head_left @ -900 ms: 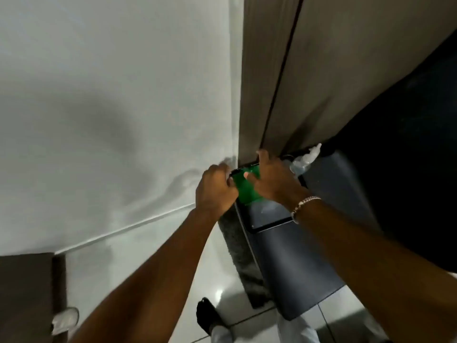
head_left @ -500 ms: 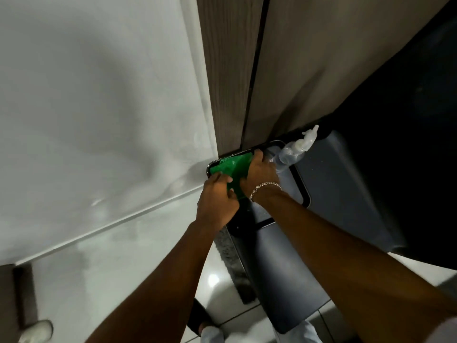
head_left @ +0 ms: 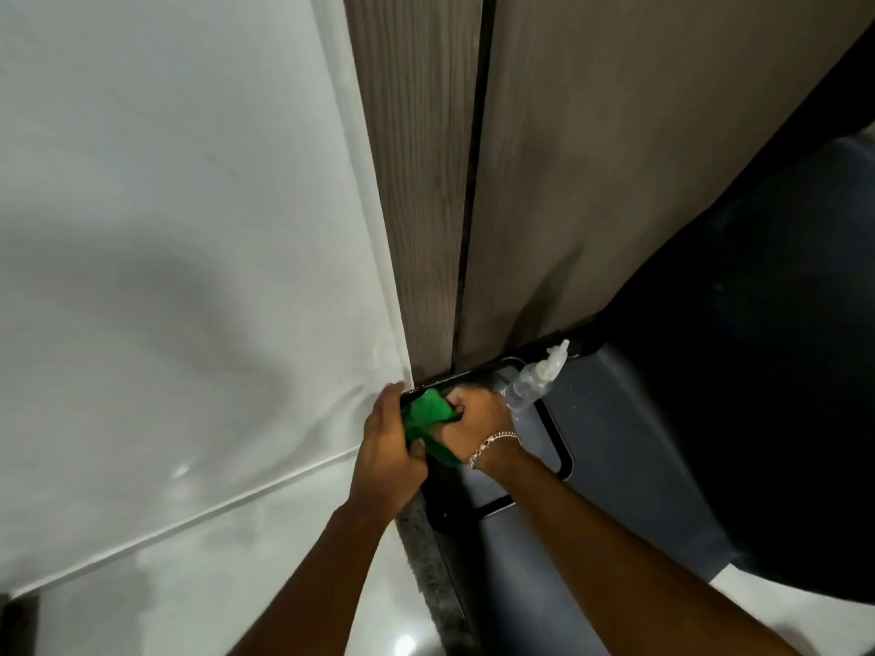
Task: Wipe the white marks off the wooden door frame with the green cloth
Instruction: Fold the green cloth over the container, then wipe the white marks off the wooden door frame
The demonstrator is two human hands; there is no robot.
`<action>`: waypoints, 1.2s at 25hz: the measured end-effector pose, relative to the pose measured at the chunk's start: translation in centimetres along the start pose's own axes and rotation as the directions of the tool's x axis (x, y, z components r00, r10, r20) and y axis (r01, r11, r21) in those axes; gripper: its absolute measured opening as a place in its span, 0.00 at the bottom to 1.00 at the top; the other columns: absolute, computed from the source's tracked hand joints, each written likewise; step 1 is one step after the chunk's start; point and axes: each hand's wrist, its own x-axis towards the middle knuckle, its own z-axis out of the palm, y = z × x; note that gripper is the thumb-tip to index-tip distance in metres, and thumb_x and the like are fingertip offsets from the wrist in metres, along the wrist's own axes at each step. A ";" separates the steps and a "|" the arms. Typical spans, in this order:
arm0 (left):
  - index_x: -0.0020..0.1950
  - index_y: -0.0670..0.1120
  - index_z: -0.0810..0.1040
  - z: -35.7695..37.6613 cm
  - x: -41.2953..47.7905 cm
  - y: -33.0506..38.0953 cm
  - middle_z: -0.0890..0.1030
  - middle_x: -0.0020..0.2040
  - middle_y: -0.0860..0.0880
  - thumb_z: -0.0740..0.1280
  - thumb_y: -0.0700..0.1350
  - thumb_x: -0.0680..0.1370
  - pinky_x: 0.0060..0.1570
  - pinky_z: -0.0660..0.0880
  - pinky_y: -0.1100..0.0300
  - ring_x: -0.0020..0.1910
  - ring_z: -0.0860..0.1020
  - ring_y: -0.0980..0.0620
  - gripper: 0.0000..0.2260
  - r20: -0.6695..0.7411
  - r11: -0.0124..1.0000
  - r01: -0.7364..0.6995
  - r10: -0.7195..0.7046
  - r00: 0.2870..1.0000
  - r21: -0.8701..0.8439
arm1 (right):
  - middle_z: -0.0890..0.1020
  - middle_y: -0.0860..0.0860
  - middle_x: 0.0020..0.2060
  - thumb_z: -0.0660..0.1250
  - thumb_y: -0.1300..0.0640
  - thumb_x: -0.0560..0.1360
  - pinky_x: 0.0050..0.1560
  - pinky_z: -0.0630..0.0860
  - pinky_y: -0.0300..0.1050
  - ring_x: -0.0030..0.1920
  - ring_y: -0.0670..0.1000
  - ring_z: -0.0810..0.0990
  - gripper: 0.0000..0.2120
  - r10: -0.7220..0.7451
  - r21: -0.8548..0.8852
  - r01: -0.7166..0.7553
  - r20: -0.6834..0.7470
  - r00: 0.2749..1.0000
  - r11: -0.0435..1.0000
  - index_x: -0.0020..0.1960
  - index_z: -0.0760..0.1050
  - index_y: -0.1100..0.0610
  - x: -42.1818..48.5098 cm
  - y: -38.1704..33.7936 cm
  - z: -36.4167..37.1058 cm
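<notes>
The wooden door frame (head_left: 416, 191) runs down the middle of the view, brown with a dark groove beside a lighter wooden panel (head_left: 592, 172). Just below its lower end, both hands hold the bunched green cloth (head_left: 428, 411). My left hand (head_left: 386, 447) grips the cloth from the left. My right hand (head_left: 478, 419), with a chain bracelet at the wrist, closes on it from the right. No white marks stand out on the frame's visible part.
A white wall (head_left: 165, 229) fills the left side. A clear spray bottle (head_left: 532, 378) lies on the top of a dark grey bin (head_left: 615, 466) right of my hands. A glossy white floor (head_left: 213, 584) shows below, a dark opening (head_left: 781, 324) at the right.
The view has swung, so the frame now sits further right. Both hands stay closed on the green cloth, which is now more bunched between them, slightly lower and away from the frame's foot.
</notes>
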 end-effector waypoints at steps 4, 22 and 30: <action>0.58 0.55 0.79 -6.6 -1.2 3.9 0.83 0.53 0.62 0.75 0.37 0.70 0.53 0.73 0.74 0.58 0.80 0.51 0.21 -0.025 0.969 -0.027 0.021 0.999 -0.247 | 0.75 0.50 0.37 0.70 0.56 0.57 0.40 0.75 0.45 0.38 0.54 0.77 0.09 -0.229 0.252 0.249 -0.105 0.968 0.935 0.36 0.76 0.57 -3.9 -4.8 -5.3; 0.63 0.49 0.74 -30.0 -3.2 33.3 0.80 0.46 0.54 0.74 0.38 0.72 0.43 0.78 0.75 0.44 0.80 0.61 0.21 -0.672 0.786 -0.617 0.471 0.571 0.026 | 0.82 0.55 0.51 0.71 0.57 0.75 0.54 0.75 0.56 0.52 0.56 0.77 0.12 -0.466 -0.191 0.710 -0.859 0.214 0.678 0.57 0.79 0.57 -5.9 -29.1 -28.9; 0.60 0.37 0.78 -41.7 -4.6 36.1 0.82 0.59 0.40 0.65 0.36 0.75 0.64 0.75 0.55 0.61 0.79 0.47 0.14 -0.673 0.533 -0.580 0.738 -0.037 0.616 | 0.74 0.59 0.69 0.58 0.57 0.79 0.72 0.66 0.61 0.71 0.60 0.70 0.21 -0.393 -0.185 0.680 -0.905 0.164 0.710 0.70 0.72 0.60 -5.0 -31.4 -22.6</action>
